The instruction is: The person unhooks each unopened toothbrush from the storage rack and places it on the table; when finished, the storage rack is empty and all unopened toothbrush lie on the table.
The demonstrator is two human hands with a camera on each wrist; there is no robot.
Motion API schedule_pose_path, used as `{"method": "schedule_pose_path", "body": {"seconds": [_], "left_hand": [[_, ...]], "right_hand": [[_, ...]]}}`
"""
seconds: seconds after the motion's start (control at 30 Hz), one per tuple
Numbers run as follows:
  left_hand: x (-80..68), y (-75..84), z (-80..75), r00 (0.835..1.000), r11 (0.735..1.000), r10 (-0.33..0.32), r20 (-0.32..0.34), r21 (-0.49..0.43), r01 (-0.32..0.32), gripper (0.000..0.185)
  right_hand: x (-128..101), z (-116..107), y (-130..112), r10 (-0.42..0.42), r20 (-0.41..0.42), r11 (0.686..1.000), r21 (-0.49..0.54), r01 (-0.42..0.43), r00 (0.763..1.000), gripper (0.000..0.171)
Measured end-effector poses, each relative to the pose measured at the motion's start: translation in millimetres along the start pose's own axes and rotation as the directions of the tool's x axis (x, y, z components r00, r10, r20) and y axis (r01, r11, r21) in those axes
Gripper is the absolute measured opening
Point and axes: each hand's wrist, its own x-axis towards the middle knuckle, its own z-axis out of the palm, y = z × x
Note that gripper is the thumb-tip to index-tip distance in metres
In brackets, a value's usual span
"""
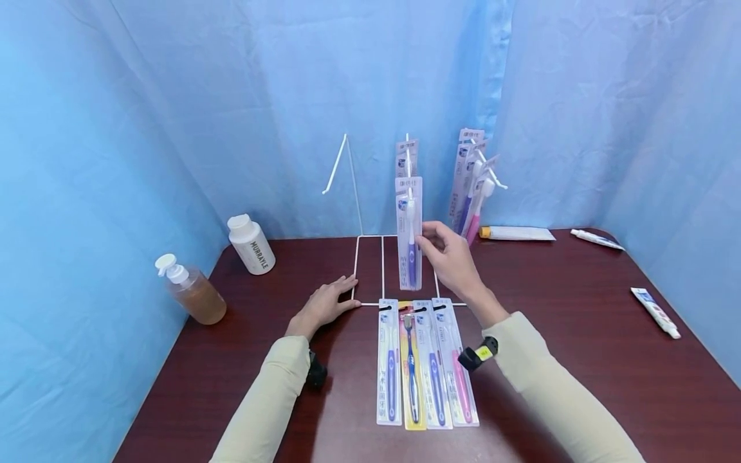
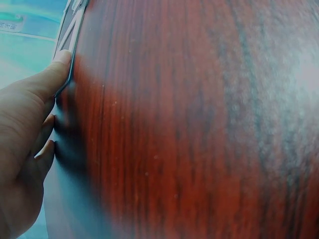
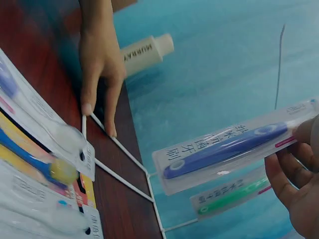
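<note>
My right hand (image 1: 457, 262) pinches the edge of a packaged purple toothbrush (image 1: 411, 257), upright at the middle hook of a white wire rack (image 1: 355, 270). Behind it hangs another packaged toothbrush, its green handle (image 3: 232, 196) showing in the right wrist view. My left hand (image 1: 324, 305) rests on the table with fingers extended, its thumb and fingertips at the left side of the rack's base. Two packaged toothbrushes, one purple and one pink (image 1: 480, 202), hang on the right hook. The left hook (image 1: 336, 164) bears nothing.
Several packaged toothbrushes (image 1: 389, 373) lie in a row before the rack. To the left stand a pump bottle (image 1: 199, 296) and a white bottle (image 1: 253, 245). Toothpaste tubes (image 1: 518, 233) lie on the right side. Blue curtains (image 1: 289, 96) surround the table.
</note>
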Motion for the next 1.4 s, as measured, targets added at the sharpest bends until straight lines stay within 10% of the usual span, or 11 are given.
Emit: {"method": "schedule_pose_path", "body": {"seconds": [0.57, 1.1, 1.4], "left_hand": [[-1.5, 1.9, 1.5, 1.0, 1.0, -0.003, -0.014, 0.017, 0.003, 0.063], [-3.8, 4.2, 0.8, 1.0, 1.0, 0.008, -0.018, 0.018, -0.007, 0.063], [-2.4, 3.5, 0.0, 1.0, 1.0, -0.007, -0.011, 0.01, 0.007, 0.063]], "right_hand": [[-37, -14, -40, 0.002, 0.073, 0.996, 0.091, -0.009, 0.997, 0.023], [-102, -66, 14, 0.187, 0.103, 0.976, 0.091, -0.196, 0.977, 0.031], [-132, -97, 50, 0.509, 0.274, 0.832, 0.086, -0.548, 0.816, 0.046]]}}
